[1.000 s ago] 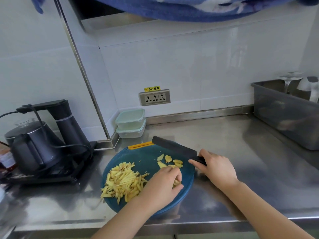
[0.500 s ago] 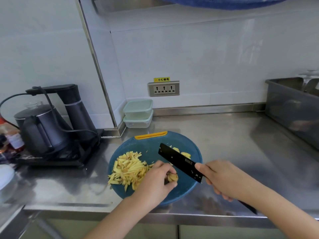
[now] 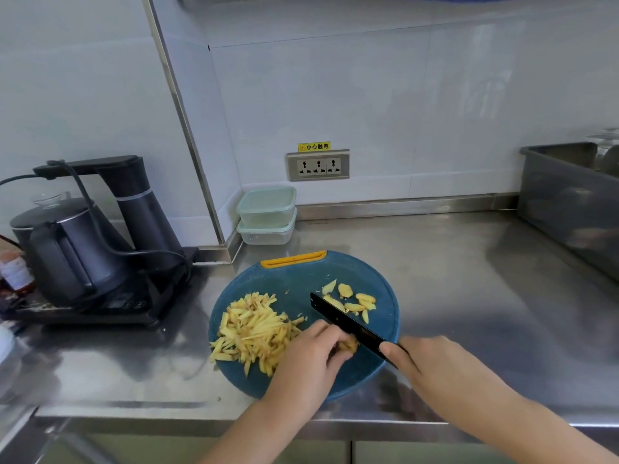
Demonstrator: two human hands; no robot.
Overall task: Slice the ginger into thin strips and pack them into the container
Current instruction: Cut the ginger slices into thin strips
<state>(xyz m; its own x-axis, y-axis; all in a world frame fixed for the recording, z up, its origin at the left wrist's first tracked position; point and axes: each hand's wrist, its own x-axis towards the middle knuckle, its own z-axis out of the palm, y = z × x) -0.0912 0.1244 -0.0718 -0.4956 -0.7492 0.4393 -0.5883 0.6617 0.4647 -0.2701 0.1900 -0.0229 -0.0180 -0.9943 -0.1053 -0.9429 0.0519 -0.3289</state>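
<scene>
bringing the knife (image 3: 345,321) down is the change here: a second ago it lies tilted at the far side of the board with the right hand just on its handle, half a second ago it hangs lifted over the board, and now its dark blade slants across the cutting board (image 3: 294,279) with its near part right against the left fingertips. the right hand (image 3: 432,363) wraps the handle, fingers curled round it (the handle itself is mostly hidden under the hand). the left hand (image 3: 311,360) stays over the near middle of the board, fingers curled down and pinching a small piece of ginger (image 3: 348,345) that peeks out just beside the blade; i cannot tell whether the edge is already in it. the strips (image 3: 254,329) lie piled on the left half of the board, touching the left hand, and a few flat slices (image 3: 355,301) wait on the far side of the blade, unmoved. the two stacked containers (image 3: 268,216) stand against the wall behind the board, lids on, well apart from the ginger, on the steel counter (image 3: 469,279). i judge that slicing is starting again: most of the ginger is already strips, the held piece and the loose slices remain, and no packing has begun. the fingertips are very near the edge, so a slip there would hurt.
</scene>
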